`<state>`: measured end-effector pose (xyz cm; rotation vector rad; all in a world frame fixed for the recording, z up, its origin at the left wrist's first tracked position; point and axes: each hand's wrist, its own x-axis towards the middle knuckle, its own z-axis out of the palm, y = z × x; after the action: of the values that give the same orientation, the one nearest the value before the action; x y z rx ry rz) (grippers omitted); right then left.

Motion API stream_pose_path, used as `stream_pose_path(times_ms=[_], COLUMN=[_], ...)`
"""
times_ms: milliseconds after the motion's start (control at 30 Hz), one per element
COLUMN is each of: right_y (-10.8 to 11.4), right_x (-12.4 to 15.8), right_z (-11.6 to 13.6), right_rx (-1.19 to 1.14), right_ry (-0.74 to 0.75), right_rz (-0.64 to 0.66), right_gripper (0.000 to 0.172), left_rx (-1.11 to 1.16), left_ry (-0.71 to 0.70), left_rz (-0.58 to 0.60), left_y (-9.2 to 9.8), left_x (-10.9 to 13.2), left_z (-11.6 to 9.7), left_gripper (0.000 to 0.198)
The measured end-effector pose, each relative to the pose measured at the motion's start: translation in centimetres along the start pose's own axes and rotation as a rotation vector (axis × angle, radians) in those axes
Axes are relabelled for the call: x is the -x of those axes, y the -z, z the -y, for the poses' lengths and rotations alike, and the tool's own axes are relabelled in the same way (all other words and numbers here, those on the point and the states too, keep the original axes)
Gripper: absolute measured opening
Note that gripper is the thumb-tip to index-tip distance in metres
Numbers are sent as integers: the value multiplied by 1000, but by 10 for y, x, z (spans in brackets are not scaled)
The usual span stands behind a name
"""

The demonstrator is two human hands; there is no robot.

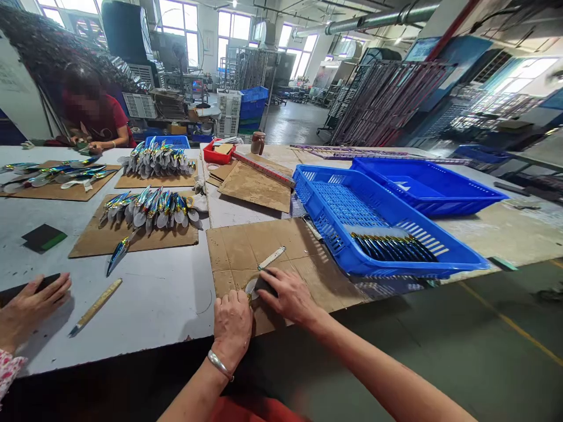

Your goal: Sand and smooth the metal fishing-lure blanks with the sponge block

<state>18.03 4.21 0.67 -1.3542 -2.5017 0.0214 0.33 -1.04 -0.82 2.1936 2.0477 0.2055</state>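
My left hand (pixel 233 319), with a silver bangle on its wrist, is closed at the front edge of a cardboard sheet (pixel 240 252). Its fingers grip a small shiny lure (pixel 250 297), mostly hidden, with a clear round lip (pixel 251 286) showing. Wrapped round a dark block (pixel 266 283), my right hand (pixel 288 293) rests beside that lip, on the right. A pale flat stick (pixel 271 257) lies on the cardboard just beyond my right hand.
A blue basket (pixel 325 225) holding a row of dark lures stands at the right, before a blue tray (pixel 457 205). Lure piles (pixel 147 208) lie on cardboard at the left, near a knife (pixel 95 307). A co-worker's hand (pixel 37 305) is at far left; another person (pixel 94 117) sits behind.
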Motion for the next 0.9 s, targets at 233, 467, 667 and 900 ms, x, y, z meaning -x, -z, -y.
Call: stream_pose_path(times_ms=[233,467,667,900], right_y=[2,4,2,5], right_x=[2,0,-1,-1], right_z=[3,2,1,3], right_rx=[-42,12,39,29], right_ry=[89,51,-50,-3], right_rz=[32,26,0,47], right_gripper=[45,45,42,42], left_rx=[-14,-14,-2,-17], left_ry=[-8,-10,-3,3], left_rz=[14,32,11,-14], left_y=[2,4,1,0], left_x=[0,0,0,0], left_z=[0,0,0,0], left_gripper=[20,18,12,14])
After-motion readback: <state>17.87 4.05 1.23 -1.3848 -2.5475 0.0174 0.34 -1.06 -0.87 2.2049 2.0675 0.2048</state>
